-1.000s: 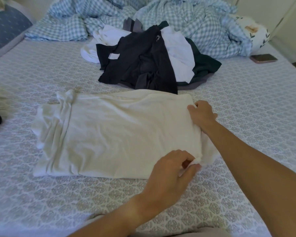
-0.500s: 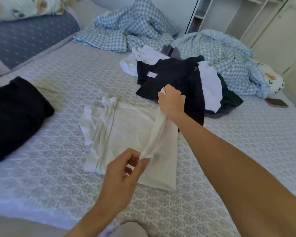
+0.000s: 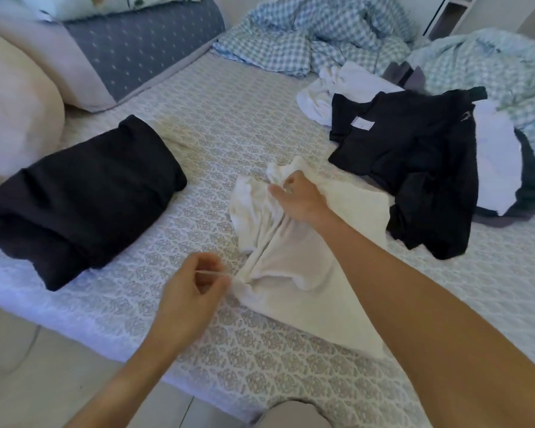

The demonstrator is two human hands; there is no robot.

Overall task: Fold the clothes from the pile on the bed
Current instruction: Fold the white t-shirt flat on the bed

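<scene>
A cream white garment (image 3: 294, 257) lies folded over on the patterned bed sheet (image 3: 229, 134) in front of me. My left hand (image 3: 195, 285) pinches its near left corner. My right hand (image 3: 300, 196) grips its far edge, where the cloth bunches up. The pile of unfolded clothes (image 3: 414, 149) sits at the right, with a black garment on top and white and dark green pieces under it. A folded black garment (image 3: 81, 196) rests on the left of the bed.
Checked blue bedding (image 3: 322, 35) is heaped at the back. Pillows (image 3: 19, 112) and a grey dotted cushion (image 3: 136, 50) lie at the far left. The bed's near edge (image 3: 74, 316) runs across the lower left, with tiled floor (image 3: 28, 381) below it.
Both hands have carried the white garment's right edge over to the left, folding it narrower. The view has swung left, showing the folded black garment and pillows.
</scene>
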